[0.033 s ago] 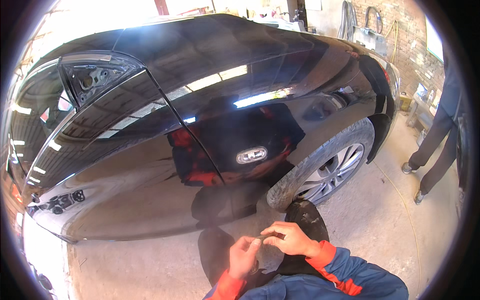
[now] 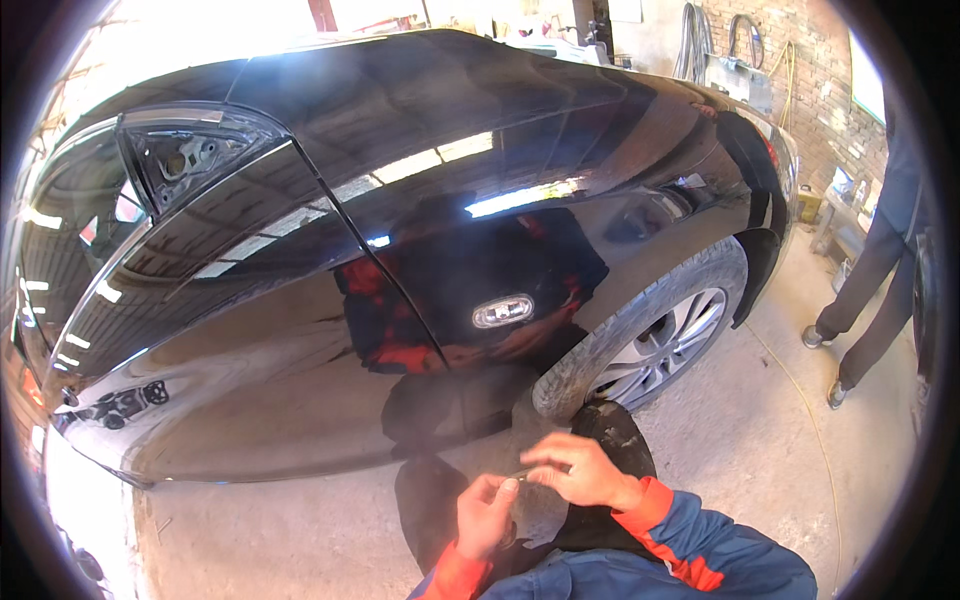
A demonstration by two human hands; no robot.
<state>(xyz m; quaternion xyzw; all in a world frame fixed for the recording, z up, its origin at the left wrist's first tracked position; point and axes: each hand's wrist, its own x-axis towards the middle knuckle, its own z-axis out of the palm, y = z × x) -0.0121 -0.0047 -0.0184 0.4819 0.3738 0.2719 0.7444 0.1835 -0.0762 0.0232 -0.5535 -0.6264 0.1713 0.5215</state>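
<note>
Low in front of the dark car, my two hands meet over my knees. The fingertips of my left hand (image 2: 484,515) are pinched together on something small and thin, too little to name. My right hand (image 2: 582,474) comes in from the right, its fingertips at the same small piece, with one finger lifted and slightly smeared. Just beyond the hands stands the glossy fender (image 2: 560,250) of the car, with an oval clear side lamp (image 2: 503,311) set in it. The hands do not touch the car.
Close by on the right is the front wheel (image 2: 665,345), turned outward. A door (image 2: 250,330) fills the left side. A person in dark trousers (image 2: 870,290) stands at the far right, near a thin hose or cord (image 2: 815,415) on the concrete floor (image 2: 300,535).
The upper fingers of my right hand have lifted and spread a little from the small piece. My left hand has hardly moved.
</note>
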